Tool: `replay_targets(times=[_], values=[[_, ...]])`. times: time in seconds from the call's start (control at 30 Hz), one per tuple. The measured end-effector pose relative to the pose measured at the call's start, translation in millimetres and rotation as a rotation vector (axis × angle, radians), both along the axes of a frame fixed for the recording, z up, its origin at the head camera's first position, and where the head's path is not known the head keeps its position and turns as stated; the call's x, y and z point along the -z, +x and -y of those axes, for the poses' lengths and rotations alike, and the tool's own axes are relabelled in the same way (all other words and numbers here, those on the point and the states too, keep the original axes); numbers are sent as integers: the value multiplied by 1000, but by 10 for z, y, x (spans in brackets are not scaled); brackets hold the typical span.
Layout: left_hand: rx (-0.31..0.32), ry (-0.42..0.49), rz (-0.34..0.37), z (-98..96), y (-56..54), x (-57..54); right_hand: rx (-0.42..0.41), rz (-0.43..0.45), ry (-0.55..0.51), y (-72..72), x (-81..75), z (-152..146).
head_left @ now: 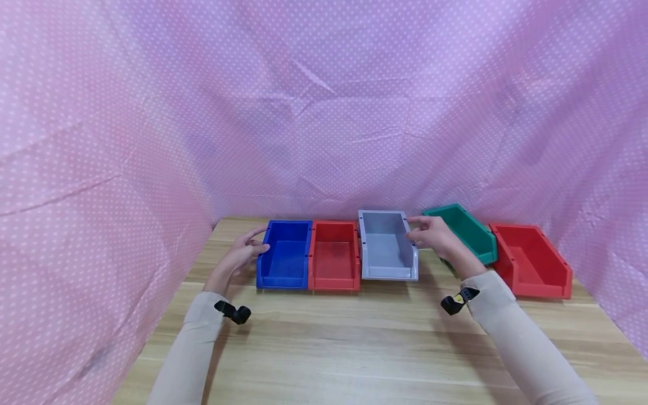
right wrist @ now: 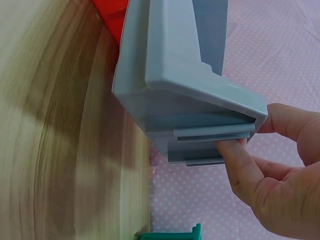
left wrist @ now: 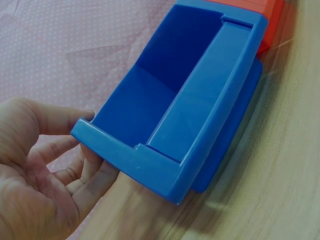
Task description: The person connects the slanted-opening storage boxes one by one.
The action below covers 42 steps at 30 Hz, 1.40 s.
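In the head view, my left hand [head_left: 242, 253] is at the left side wall of a blue storage bin [head_left: 282, 282]. The left wrist view shows its thumb and fingers gripping the wall's rim. Against the blue bin's right side stands a red bin [head_left: 334, 284]. My right hand [head_left: 434, 235] holds a grey bin [head_left: 387, 253] by its right wall. Fingertips press beside the ribbed rails on the grey bin's outer side [right wrist: 212, 132]. The grey bin sits slightly farther back than the red one, its left wall right at the red bin's right edge.
To the right, a green bin [head_left: 468, 230] stands turned at an angle, partly behind my right arm. A second red bin [head_left: 531, 259] is beside it. Pink dotted cloth [head_left: 324, 112] hangs behind and around the wooden table [head_left: 324, 343].
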<state>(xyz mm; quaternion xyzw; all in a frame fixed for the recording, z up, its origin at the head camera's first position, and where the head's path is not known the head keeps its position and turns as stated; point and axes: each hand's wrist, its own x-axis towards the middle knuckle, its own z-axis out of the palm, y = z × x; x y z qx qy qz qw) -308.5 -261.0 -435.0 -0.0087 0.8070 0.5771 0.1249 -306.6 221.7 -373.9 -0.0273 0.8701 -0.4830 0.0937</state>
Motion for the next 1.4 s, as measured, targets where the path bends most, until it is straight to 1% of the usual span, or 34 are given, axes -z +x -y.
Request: replay_targets(times=[0.1, 0.23, 0.33, 0.47, 0.63, 0.77, 0.9, 0.97, 1.1, 1.2, 1.27, 1.4], values=[[6, -11, -6, 6, 6, -9, -4, -1, 4, 2, -7, 1], [7, -4, -6, 4, 2, -18, -9, 12, 5, 2, -15, -4], [4, 4, -2, 2, -4, -17, -18, 41, -14, -1, -15, -27], [0, 8, 5, 3, -9, -11, -52, 91, -42, -2, -31, -68], [-1, 3, 5, 7, -7, -14, -101, 145, -40, -18, -104, -104], [-5, 0, 3, 13, -12, -9, -131, 155, 15, -31, -205, -97], [-7, 3, 2, 15, -6, -9, -141, 111, 101, -26, -314, -57], [-8, 4, 1, 15, 0, -5, -144, 74, 138, -13, -369, -24], [-9, 5, 5, 13, 5, 7, -183, -25, 203, 2, -465, 58], [-5, 3, 2, 12, 4, 14, -261, -103, 221, -18, -512, 138], [-5, 4, 1, 9, 8, 9, -334, -144, 213, -36, -535, 201], [-6, 4, 6, 3, 10, 3, -486, -176, 175, -65, -571, 356]])
